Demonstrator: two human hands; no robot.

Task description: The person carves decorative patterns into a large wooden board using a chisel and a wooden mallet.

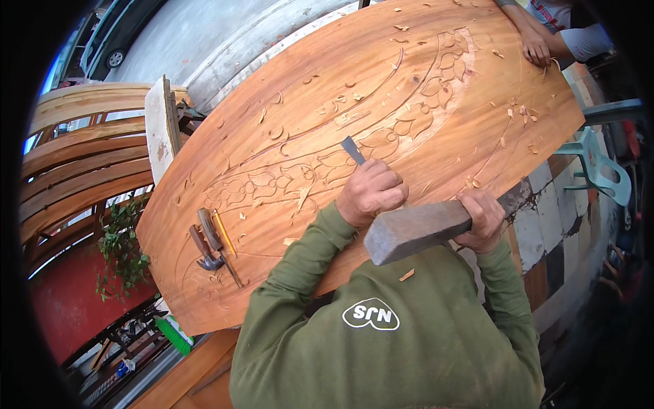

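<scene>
My left hand (372,193) is closed around a chisel, its flat grey blade (352,150) sticking out of the fist toward the far left, over the panel. The handle is hidden by my fingers. In my right hand (482,219) is a heavy block-shaped wooden mallet (417,232), its head just to the right of and nearer than my left fist. Beneath my hands lies a large reddish-brown wooden panel (300,88). A band of carved leaves and scrolls (327,167) curves across it, with curled wood shavings scattered about.
On the panel's left lie a claw hammer (211,261), a wooden-handled tool (210,228) and a yellow pencil (223,233). Another person's hand (537,50) rests at the far right edge. A light-green plastic chair (599,170) stands right; a leafy plant (122,242) and green brush (174,334) are left.
</scene>
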